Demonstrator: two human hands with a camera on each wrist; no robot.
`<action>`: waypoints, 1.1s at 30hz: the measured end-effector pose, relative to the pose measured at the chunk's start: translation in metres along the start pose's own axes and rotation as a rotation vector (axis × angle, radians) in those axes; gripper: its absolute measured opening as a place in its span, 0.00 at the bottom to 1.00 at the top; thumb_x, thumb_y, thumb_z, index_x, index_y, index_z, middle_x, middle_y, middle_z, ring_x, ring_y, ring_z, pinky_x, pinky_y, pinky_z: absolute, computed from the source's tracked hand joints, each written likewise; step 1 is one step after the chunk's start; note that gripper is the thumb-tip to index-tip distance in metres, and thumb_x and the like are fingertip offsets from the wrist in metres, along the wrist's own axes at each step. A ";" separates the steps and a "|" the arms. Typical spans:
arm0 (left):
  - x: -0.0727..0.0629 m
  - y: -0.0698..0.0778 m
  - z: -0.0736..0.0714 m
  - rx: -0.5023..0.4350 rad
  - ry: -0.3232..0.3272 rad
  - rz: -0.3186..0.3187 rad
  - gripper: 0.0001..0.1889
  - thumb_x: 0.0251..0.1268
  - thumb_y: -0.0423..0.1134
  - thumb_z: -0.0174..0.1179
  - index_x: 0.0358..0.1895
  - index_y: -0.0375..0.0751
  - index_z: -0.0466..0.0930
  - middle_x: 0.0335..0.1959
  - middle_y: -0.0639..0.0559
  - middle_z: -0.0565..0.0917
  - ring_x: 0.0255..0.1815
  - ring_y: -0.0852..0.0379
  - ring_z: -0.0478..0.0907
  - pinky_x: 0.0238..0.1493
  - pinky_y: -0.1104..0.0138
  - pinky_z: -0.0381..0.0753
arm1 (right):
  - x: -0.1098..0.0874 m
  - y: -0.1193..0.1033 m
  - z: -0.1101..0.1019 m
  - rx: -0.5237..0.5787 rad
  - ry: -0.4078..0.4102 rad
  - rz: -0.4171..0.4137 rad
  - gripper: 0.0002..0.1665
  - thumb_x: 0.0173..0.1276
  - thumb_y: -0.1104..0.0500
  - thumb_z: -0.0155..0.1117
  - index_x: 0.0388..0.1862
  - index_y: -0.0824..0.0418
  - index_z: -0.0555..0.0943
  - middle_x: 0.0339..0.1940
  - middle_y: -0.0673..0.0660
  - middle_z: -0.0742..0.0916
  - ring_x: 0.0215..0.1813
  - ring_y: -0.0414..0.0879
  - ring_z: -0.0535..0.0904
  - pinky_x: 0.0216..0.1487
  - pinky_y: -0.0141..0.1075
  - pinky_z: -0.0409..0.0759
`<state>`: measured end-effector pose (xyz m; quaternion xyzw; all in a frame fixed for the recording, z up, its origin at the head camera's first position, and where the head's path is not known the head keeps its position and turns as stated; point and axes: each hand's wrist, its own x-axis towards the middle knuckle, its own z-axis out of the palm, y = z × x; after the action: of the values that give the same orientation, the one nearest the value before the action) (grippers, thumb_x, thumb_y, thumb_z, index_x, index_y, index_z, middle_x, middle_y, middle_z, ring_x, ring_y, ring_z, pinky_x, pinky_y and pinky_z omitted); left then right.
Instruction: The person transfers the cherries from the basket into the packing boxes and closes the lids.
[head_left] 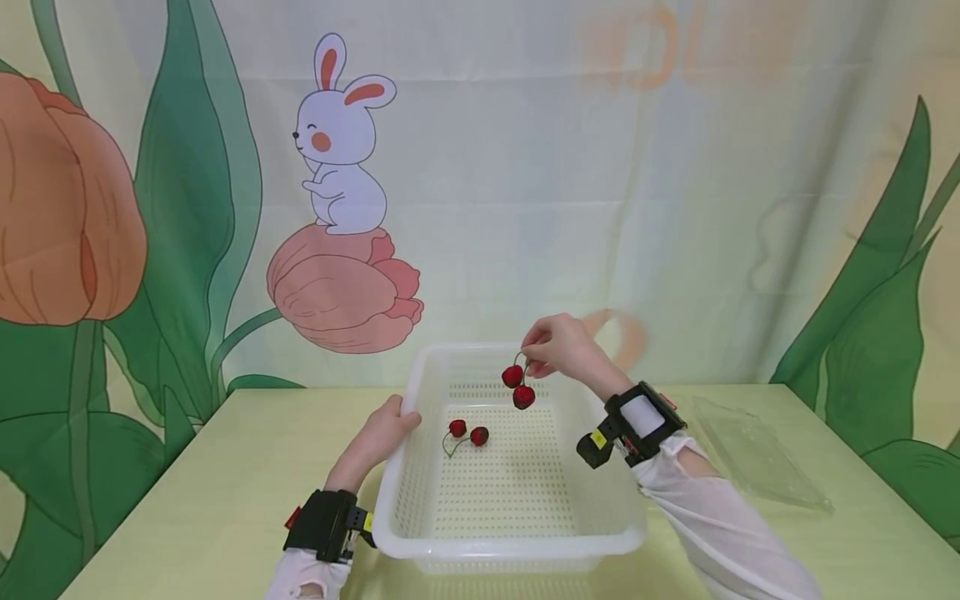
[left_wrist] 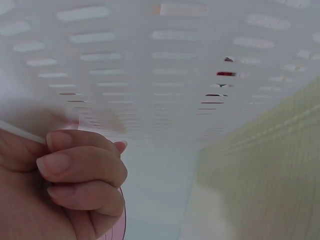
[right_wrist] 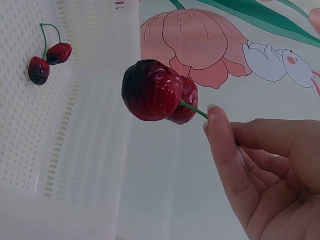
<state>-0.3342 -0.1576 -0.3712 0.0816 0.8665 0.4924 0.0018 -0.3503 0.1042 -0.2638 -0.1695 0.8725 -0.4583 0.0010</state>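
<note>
A white perforated plastic basket (head_left: pixel 510 546) stands on the table. My left hand (head_left: pixel 386 433) grips its left rim, and the left wrist view shows that hand's curled fingers (left_wrist: pixel 82 167) beside the slotted wall. Between thumb and fingertips, my right hand (head_left: pixel 566 346) pinches the green stems of a pair of dark red cherries (head_left: pixel 523 397), which hang above the far part of the basket. Close up in the right wrist view, one held cherry (right_wrist: pixel 152 90) partly hides the other. A second joined pair of cherries (head_left: pixel 479 436) lies on the basket floor toward the left, stems together.
A clear, flat plastic sheet or bag (head_left: pixel 757 454) lies on the pale yellow table (head_left: pixel 247 467) to the right of the basket. Behind the table hangs a curtain (head_left: pixel 510 167) printed with tulips and a rabbit.
</note>
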 end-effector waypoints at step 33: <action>-0.001 -0.001 0.000 -0.001 0.002 -0.009 0.16 0.62 0.34 0.44 0.48 0.24 0.60 0.40 0.34 0.72 0.35 0.44 0.76 0.33 0.55 0.79 | -0.012 0.030 -0.035 -0.060 0.084 0.029 0.07 0.62 0.68 0.58 0.37 0.73 0.77 0.26 0.60 0.82 0.24 0.48 0.80 0.31 0.40 0.80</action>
<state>-0.3331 -0.1578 -0.3719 0.0773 0.8666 0.4930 0.0032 -0.3531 0.1515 -0.2695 -0.1372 0.8874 -0.4387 -0.0342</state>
